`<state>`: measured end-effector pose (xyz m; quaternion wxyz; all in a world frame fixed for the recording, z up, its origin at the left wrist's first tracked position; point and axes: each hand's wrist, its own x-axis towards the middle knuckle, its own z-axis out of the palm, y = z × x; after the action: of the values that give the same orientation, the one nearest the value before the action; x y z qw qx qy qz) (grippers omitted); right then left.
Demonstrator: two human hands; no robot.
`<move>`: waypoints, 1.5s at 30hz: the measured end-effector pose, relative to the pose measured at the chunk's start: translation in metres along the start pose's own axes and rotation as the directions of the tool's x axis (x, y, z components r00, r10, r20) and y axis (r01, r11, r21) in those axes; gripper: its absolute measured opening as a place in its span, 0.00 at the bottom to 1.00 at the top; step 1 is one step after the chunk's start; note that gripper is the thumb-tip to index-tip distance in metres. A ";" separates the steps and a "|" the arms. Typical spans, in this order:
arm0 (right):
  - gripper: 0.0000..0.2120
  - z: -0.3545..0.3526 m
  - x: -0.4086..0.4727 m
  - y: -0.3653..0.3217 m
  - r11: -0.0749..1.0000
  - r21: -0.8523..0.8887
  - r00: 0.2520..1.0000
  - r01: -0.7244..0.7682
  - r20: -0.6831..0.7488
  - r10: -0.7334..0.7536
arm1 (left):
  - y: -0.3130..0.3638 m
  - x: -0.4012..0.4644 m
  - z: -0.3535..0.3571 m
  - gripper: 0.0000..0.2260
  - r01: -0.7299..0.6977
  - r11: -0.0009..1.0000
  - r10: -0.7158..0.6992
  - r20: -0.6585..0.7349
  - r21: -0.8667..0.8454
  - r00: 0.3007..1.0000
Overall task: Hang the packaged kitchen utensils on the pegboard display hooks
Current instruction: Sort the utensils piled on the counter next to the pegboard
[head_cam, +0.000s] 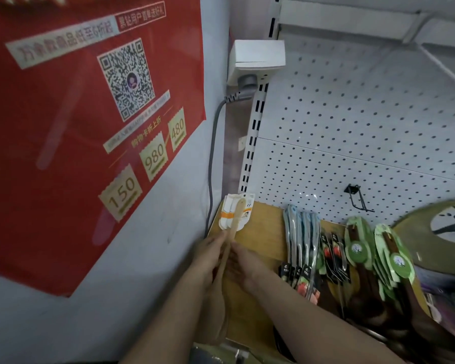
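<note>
A wooden utensil (236, 219) with white and orange card packaging sits at the left end of the display, card end up near the white pegboard (352, 143). My left hand (210, 256) and my right hand (243, 264) both grip its long wooden handle from either side. One empty black hook (359, 199) sticks out of the pegboard to the right. Hanging to the right are blue-handled packaged utensils (298, 232), black-carded ones (334, 253) and green-carded dark wooden ones (373, 253).
A wooden board (263, 232) lies behind the hanging goods. A red poster (90, 114) with a QR code covers the left wall. A white box (258, 57) with a grey cable (213, 153) sits by the slotted shelf upright. A round tray (441, 232) is at the right edge.
</note>
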<state>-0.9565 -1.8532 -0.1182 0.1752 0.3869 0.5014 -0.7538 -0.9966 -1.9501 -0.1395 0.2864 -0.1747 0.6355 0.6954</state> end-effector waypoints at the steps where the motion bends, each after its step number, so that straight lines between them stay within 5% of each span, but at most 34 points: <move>1: 0.13 -0.001 0.002 0.002 1.000 0.010 1.000 0.006 -0.013 -0.006 | 0.000 -0.001 0.000 0.13 -0.002 1.000 0.002 0.005 -0.008 1.000; 9: 0.09 -0.009 0.002 0.018 0.995 0.008 0.991 0.096 -0.096 -0.095 | 0.002 -0.006 0.003 0.12 0.018 0.997 -0.016 0.036 -0.073 0.999; 20: 0.05 -0.030 -0.033 0.040 0.990 -0.043 0.991 0.133 0.032 -0.132 | 0.025 -0.014 0.021 0.13 -0.112 0.991 0.115 0.042 -0.070 0.993; 28: 0.09 -0.074 -0.084 0.057 0.974 0.079 0.970 0.211 0.103 -0.218 | 0.021 -0.071 0.069 0.06 -0.188 0.973 0.187 -0.020 -0.134 0.982; 36: 0.12 -0.204 -0.167 0.090 0.923 0.168 0.932 0.345 0.057 -0.359 | -0.031 -0.173 0.187 0.10 -0.220 0.971 0.226 0.063 -0.088 0.972; 45: 0.04 -0.409 -0.289 0.161 0.846 0.254 0.883 0.469 -0.146 -0.446 | -0.146 -0.301 0.371 0.04 -0.232 0.972 0.234 0.267 -0.038 0.935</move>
<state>-0.5004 -1.5940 -0.0796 -0.0869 0.3073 0.4733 -0.8210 -0.6277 -1.6339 -0.0230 0.2853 -0.0027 0.6047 0.7436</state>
